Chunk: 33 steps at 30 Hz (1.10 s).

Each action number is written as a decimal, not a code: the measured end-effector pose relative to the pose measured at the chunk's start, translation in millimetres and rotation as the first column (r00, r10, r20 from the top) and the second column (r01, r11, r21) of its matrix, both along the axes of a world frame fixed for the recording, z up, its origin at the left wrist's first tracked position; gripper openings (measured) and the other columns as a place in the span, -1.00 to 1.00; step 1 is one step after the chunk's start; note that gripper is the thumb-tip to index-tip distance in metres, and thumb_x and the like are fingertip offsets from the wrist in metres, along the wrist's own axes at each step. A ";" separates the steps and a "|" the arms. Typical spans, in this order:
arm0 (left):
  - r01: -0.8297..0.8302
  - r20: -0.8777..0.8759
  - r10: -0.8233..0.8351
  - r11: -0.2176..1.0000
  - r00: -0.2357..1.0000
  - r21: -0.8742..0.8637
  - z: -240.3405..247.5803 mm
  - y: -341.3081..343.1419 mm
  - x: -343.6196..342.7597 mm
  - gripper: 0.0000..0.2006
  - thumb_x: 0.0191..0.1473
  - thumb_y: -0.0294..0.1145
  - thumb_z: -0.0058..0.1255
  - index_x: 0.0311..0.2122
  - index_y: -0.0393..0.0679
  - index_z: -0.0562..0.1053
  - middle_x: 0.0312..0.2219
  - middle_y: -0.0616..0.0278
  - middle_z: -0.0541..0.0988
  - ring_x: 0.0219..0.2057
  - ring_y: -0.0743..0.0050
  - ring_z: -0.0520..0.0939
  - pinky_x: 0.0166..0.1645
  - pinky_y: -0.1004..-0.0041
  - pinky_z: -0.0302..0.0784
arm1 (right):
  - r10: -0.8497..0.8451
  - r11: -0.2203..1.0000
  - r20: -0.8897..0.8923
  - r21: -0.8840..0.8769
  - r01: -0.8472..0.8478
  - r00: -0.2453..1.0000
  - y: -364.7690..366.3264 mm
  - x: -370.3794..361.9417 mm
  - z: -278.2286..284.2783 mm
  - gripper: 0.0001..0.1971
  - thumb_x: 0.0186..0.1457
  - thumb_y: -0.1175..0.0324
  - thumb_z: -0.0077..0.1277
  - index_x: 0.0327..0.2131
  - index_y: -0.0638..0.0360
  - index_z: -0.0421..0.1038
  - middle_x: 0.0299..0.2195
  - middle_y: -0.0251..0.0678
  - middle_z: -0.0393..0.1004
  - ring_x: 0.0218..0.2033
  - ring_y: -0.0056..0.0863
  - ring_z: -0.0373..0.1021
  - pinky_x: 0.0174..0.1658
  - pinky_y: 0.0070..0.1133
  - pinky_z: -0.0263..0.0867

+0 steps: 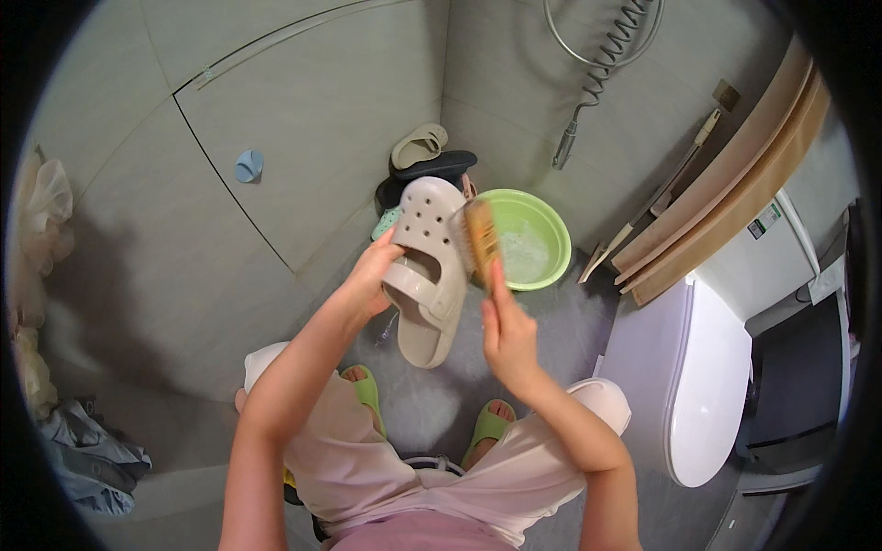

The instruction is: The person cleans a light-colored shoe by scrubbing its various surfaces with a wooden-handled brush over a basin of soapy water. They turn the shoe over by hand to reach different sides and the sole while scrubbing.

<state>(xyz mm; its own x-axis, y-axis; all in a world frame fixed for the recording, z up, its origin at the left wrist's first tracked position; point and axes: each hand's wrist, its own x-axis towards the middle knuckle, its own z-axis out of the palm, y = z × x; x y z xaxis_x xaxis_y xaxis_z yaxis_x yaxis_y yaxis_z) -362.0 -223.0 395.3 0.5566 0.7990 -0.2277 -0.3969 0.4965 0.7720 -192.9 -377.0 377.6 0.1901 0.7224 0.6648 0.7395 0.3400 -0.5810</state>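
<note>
With the left hand (367, 278), gripped the clog (447, 275) by its left edge near the strap, wrapped snugly round the side wall, with most of the fingertips lost to view behind; with the right hand (508, 335), clasped a wooden-backed brush (481, 237) by its lower end, bristles right at the clog's upper right edge, too blurred to tell whether touching or just clear. Held the clog in the air over the grey floor (577, 323), to the left of the green basin (557, 237), toe pointing away from the body, upper side facing up. Looked light for its bulk, judging by the thick moulded build, more like foam than leather; likely springy in the side walls, stiffer along the sole, hardly fragile. Would probably turn slippery once wet, given the smooth, faintly shiny skin. Seemed best gripped by the thick side wall beside the strap, or round the heel end, rather than by the strap alone, likely to flex and let the toe swing. Looked pale beige, nearly off-white, with a rounded toe, rows of round dark holes across the front, a wide gap behind, a broad band over the middle and a bare footbed towards the heel
</note>
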 end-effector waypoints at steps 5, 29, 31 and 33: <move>0.000 0.050 0.001 1.000 0.999 -0.019 -13.8 18.0 -10.2 -0.51 0.19 -0.57 -0.25 0.23 -0.01 0.25 0.01 0.11 0.49 -0.02 0.17 0.57 0.06 0.16 0.52 | 0.078 0.997 0.097 -0.032 -0.075 0.992 -9.8 -1.1 -17.9 -0.36 0.12 0.50 0.05 0.29 0.03 0.16 -0.48 -0.13 0.50 -0.55 -0.18 0.44 -0.46 -0.36 0.38; 0.079 -0.139 -0.065 0.992 0.988 0.102 3.3 -7.9 15.0 -0.37 0.14 -0.64 -0.30 0.33 0.10 0.16 0.07 0.24 0.46 0.03 0.31 0.53 0.06 0.26 0.49 | -0.121 0.993 0.340 0.049 0.111 0.933 -1.3 34.9 -9.8 -0.37 0.09 0.42 0.10 0.27 -0.07 0.23 -0.66 -0.31 0.25 -0.73 -0.36 0.27 -0.61 -0.41 0.29; 0.061 -0.139 -0.048 0.994 0.989 0.094 3.7 -14.3 18.0 -0.38 0.14 -0.64 -0.27 0.32 0.04 0.16 0.07 0.20 0.46 0.02 0.31 0.54 0.06 0.28 0.51 | -0.189 0.978 0.209 0.123 0.166 0.960 4.9 37.3 -6.3 -0.37 0.09 0.42 0.10 0.26 -0.10 0.24 -0.66 -0.31 0.24 -0.73 -0.35 0.27 -0.61 -0.42 0.28; 0.041 -0.139 -0.028 0.995 0.990 0.089 8.8 -18.9 19.4 -0.40 0.14 -0.64 -0.24 0.32 -0.03 0.16 0.07 0.17 0.45 0.02 0.31 0.54 0.05 0.29 0.52 | -0.178 0.983 0.246 0.080 0.163 0.953 -8.8 28.9 -9.1 -0.37 0.09 0.42 0.11 0.27 -0.11 0.23 -0.65 -0.31 0.26 -0.72 -0.35 0.27 -0.61 -0.43 0.27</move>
<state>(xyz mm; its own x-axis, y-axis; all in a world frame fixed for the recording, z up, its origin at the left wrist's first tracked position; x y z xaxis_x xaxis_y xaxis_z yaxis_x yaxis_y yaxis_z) -342.6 -241.9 404.1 0.5525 0.8008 -0.2310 -0.2675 0.4328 0.8609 -164.1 -385.9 368.4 0.1287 0.6526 0.7467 0.9090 0.2233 -0.3518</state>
